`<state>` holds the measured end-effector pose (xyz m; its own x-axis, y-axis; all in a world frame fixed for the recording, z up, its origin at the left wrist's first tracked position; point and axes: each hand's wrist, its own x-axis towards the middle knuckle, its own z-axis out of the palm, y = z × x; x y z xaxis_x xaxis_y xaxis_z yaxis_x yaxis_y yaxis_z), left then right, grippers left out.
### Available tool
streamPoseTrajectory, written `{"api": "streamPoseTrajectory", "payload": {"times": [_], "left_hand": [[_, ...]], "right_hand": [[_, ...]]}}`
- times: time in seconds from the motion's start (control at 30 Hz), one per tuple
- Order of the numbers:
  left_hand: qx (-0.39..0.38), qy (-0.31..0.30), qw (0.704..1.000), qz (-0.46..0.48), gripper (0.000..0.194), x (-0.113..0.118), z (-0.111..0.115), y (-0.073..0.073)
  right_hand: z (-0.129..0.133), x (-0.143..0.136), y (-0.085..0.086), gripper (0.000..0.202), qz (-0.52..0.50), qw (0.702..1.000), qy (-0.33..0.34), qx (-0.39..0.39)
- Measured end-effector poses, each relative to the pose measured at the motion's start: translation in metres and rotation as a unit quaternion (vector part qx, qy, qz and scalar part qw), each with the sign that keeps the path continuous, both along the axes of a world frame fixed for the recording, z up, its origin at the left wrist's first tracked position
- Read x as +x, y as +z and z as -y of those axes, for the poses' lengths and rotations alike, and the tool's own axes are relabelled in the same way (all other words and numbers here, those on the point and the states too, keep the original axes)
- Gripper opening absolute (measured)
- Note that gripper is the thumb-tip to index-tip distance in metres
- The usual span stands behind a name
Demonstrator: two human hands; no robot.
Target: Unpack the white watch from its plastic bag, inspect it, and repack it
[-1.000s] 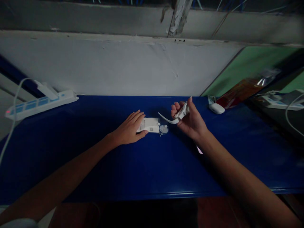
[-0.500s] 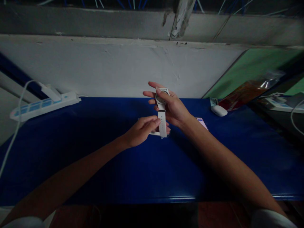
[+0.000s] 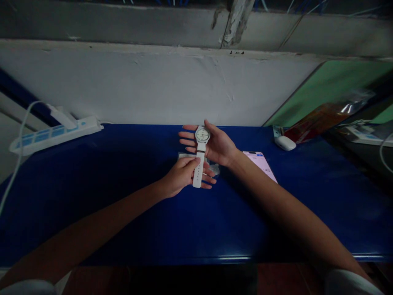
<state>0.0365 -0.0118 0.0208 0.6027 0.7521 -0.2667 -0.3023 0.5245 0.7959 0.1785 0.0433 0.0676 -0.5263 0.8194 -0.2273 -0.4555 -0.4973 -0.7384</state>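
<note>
Blue desk [image 3: 190, 229] backs a white wristwatch [image 3: 201, 146].
Left hand [image 3: 181, 176] pinches its strap [image 3: 198, 174]; right hand [image 3: 222, 145] spreads open beneath the dial [image 3: 202, 134].

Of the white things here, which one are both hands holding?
The white wristwatch with a round dial: the left hand pinches its strap; the right hand supports the dial. The long white power strip and rounded white case lie untouched.

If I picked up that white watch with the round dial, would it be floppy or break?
The white watch is small against the open right hand, so it's probably light. Its white strap, flat and thin-looking, would likely bend. The round dial shows uncovered, so a knock might scratch it.
</note>
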Motion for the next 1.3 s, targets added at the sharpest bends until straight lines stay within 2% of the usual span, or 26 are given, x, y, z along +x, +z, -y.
{"api": "streamPoseTrajectory", "payload": {"times": [0.13, 0.3, 0.47, 0.57, 0.93, 1.07, 1.3], "left_hand": [[-0.026, -0.045, 0.998, 0.034, 0.027, -0.001, 0.0, -0.001], [-0.031, -0.092, 0.993, 0.062, 0.029, -0.004, -0.003, -0.005], [-0.035, -0.067, 0.996, 0.041, 0.026, -0.004, -0.002, -0.009], [-0.03, -0.053, 0.998, 0.025, 0.026, -0.004, -0.001, -0.011], [-0.028, -0.055, 0.997, 0.039, 0.027, -0.005, -0.004, -0.007], [-0.027, -0.04, 0.998, 0.05, 0.026, -0.004, -0.002, -0.008], [-0.043, -0.05, 0.997, 0.036, 0.026, -0.004, -0.002, -0.007]], "right_hand": [[-0.003, 0.001, -0.004, 0.056, 0.007, 1.0, -0.002, -0.018], [-0.004, -0.001, -0.009, 0.056, 0.013, 1.0, 0.017, 0.009], [-0.003, 0.0, -0.009, 0.079, -0.009, 0.999, 0.038, 0.0], [-0.003, 0.002, -0.009, 0.086, -0.017, 0.999, 0.039, -0.009], [-0.002, 0.004, -0.012, 0.082, -0.007, 0.998, 0.054, 0.019], [-0.002, 0.005, -0.011, 0.087, -0.007, 0.999, 0.048, 0.023], [-0.002, 0.003, -0.01, 0.093, -0.007, 0.999, 0.052, 0.014]]}}
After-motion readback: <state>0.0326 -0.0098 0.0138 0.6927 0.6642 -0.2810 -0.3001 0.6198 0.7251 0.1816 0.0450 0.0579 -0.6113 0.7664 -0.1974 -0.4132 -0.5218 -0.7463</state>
